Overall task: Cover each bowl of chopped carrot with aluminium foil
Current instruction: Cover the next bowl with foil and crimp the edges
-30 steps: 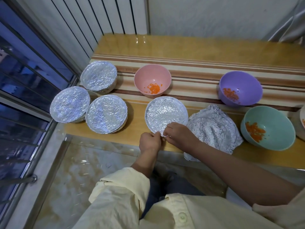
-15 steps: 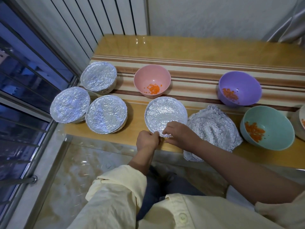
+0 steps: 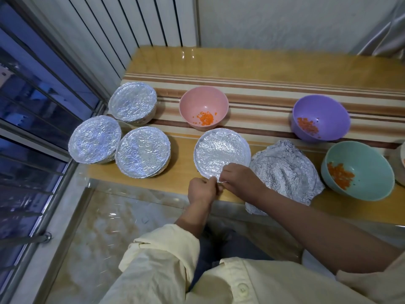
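Observation:
A foil-covered bowl (image 3: 221, 151) stands near the table's front edge. My left hand (image 3: 202, 189) and my right hand (image 3: 238, 177) meet at its near rim, both pinching the foil edge there. Three more foil-covered bowls sit at the left: one at the back (image 3: 132, 103), one by the window (image 3: 95, 139), one beside it (image 3: 142, 152). Uncovered bowls with chopped carrot are a pink bowl (image 3: 203, 106), a purple bowl (image 3: 321, 116) and a teal bowl (image 3: 359, 172). A crumpled pile of foil sheets (image 3: 285, 172) lies right of my right hand.
The wooden table (image 3: 263, 64) has a striped band across its middle. Another bowl's edge (image 3: 402, 159) shows at the far right. A barred window (image 3: 32, 106) runs along the left, a wall behind. The glossy floor (image 3: 109, 216) lies below the table edge.
Both hands have stayed at the bowl's near rim, shifting slightly along the foil edge. The bowls have not moved.

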Tool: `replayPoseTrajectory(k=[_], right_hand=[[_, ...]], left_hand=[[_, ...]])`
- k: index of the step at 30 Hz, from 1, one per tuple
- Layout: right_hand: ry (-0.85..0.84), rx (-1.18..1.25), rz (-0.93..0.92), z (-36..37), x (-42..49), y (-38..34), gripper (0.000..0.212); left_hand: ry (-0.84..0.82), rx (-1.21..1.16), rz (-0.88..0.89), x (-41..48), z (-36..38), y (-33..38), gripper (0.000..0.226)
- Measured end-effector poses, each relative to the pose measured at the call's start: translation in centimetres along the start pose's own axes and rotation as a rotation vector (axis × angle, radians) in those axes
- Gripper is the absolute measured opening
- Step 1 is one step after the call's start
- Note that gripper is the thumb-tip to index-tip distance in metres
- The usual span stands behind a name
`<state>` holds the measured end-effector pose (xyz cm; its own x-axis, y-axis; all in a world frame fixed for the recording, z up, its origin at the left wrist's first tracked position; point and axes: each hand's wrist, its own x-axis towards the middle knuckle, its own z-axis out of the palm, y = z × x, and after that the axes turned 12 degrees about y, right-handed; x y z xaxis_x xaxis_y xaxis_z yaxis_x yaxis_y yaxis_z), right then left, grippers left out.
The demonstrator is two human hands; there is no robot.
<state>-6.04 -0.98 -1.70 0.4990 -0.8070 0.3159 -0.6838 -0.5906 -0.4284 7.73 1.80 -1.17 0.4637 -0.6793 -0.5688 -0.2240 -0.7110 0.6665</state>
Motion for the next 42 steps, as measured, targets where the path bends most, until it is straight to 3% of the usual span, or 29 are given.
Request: replayPoseTrajectory(k=[3, 10, 15, 17, 20, 24, 27, 29, 32, 36, 42], right_hand=[[0.012, 0.008, 0.016, 0.2, 0.1, -0.2, 0.018], [0.045, 0.045, 0.059, 0.9, -0.4, -1.3, 0.006], [-0.146, 0.208, 0.184, 0.4, -0.2, -1.9, 0.008], [-0.140, 0.282, 0.190, -0.3, -0.2, -1.9, 0.013], [0.040, 0.311, 0.280, -1.4, -0.5, -1.2, 0.017], [0.463, 0.354, 0.642, -2.4, -0.6, 1.1, 0.007], [0.612, 0.409, 0.895, -1.8, 0.0, 3.1, 0.013], [0.540, 0.514, 1.003, -1.3, 0.2, 3.8, 0.024], [0.369, 0.687, 1.004, -0.4, 0.4, 4.0, 0.037], [0.357, 0.836, 1.038, 0.8, 1.1, 4.4, 0.036], [0.441, 0.900, 1.146, 1.9, 1.6, 4.5, 0.025]], left_hand=[[0.056, 0.071, 0.042, 0.0, -0.2, 0.4, 0.041], [0.002, 0.229, 0.122, 0.5, -0.8, 0.4, 0.042], [0.022, 0.444, 0.215, 1.0, -1.6, -0.1, 0.035], [0.003, 0.490, 0.256, 1.3, -2.2, 0.0, 0.038], [-0.015, 0.533, 0.313, 1.8, -3.2, 0.4, 0.043], [-0.055, 0.548, 0.314, 2.2, -4.8, 0.6, 0.062], [-0.034, 0.555, 0.264, 2.4, -5.1, 0.6, 0.070], [0.052, 0.421, 0.230, 2.4, -4.6, 0.8, 0.065], [0.115, 0.026, 0.291, 2.9, -2.9, 1.3, 0.052], [0.068, -0.340, 0.262, 4.2, -0.8, 2.1, 0.043], [0.124, -0.426, 0.319, 5.8, 0.8, 0.8, 0.030]])
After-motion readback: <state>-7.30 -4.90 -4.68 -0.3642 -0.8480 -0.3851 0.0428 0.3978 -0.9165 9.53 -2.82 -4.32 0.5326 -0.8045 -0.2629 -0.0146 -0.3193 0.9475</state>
